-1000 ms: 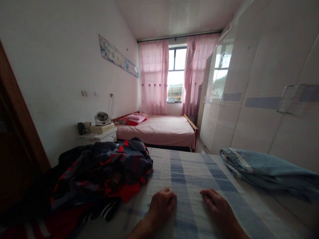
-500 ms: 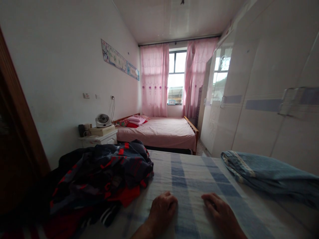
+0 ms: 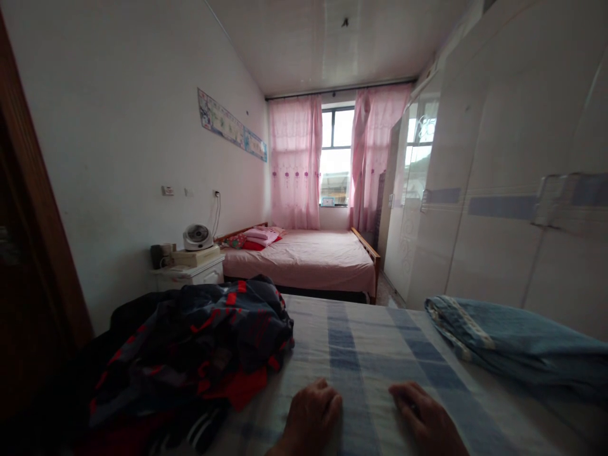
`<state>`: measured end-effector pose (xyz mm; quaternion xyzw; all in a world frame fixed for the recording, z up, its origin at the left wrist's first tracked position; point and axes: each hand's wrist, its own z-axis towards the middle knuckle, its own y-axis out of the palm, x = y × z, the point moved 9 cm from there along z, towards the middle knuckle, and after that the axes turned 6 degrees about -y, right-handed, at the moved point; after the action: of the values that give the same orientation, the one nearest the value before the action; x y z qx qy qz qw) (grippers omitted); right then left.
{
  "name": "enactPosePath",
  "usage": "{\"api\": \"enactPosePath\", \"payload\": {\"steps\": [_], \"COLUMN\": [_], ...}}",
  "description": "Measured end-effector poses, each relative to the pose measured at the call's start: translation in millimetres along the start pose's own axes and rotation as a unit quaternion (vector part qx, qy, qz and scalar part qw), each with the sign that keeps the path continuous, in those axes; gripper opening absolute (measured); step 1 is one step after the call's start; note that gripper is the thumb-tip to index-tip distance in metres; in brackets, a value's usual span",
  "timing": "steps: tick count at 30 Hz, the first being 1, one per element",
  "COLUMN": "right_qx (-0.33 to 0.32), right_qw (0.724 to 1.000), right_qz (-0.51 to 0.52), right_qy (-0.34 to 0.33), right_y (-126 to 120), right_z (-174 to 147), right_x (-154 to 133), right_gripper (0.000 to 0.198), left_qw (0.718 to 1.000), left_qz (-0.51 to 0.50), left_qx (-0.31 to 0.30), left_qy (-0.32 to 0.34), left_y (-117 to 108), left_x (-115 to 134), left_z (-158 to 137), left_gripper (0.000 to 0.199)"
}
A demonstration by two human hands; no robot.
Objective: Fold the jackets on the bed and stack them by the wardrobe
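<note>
My left hand [image 3: 312,410] rests on the blue-and-white checked bedsheet [image 3: 375,354], its fingers loosely curled in; no held thing shows. To its right, my right hand [image 3: 422,415] lies on the same sheet, fingers reaching forward and the thumb a little apart, with nothing in it. A rumpled heap of dark clothes with red patches [image 3: 204,342] is left of my left hand, not touched by it. Beyond my right hand, folded blue denim [image 3: 513,329] lies along the bed's right side. The undersides of both hands are hidden.
A second bed with a pink sheet [image 3: 304,259] stands beyond this one, below a window with pink curtains [image 3: 294,164]. At the left, a white nightstand [image 3: 209,273] bears a small fan [image 3: 198,236]. White wardrobes [image 3: 498,158] line the right wall.
The view has tilted up slightly, so the room sits lower in the picture. Both hands stay on the sheet in about the same pose, and the clothes have not moved.
</note>
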<state>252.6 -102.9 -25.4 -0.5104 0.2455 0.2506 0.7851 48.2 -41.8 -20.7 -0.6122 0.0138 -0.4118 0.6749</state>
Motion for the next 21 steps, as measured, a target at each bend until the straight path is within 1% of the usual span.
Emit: {"api": "enactPosePath", "payload": {"steps": [4, 9, 15, 21], "right_qx": [0.009, 0.011, 0.015, 0.020], "right_qw": [1.000, 1.000, 1.000, 1.000], "right_qz": [0.001, 0.004, 0.009, 0.017], "right_qy": [-0.003, -0.012, -0.010, -0.002], "right_y": [-1.7, -2.8, -4.6, -3.1], "right_z": [-0.6, -1.2, -0.5, -1.4], "right_x": [-0.3, -0.6, -5.6, -2.5], "right_gripper": [0.031, 0.029, 0.030, 0.030], "left_qw": [1.000, 0.999, 1.000, 0.999], "left_qz": [0.016, 0.024, 0.009, -0.014], "left_qx": [-0.005, -0.023, -0.028, -0.030], "left_qy": [-0.009, -0.008, -0.002, -0.003], "left_y": [-0.4, 2.6, 1.2, -0.2], "left_x": [1.0, 1.1, 1.5, 1.3], "left_z": [1.5, 3.9, 2.7, 3.3], "left_gripper": [0.036, 0.032, 0.024, 0.022]}}
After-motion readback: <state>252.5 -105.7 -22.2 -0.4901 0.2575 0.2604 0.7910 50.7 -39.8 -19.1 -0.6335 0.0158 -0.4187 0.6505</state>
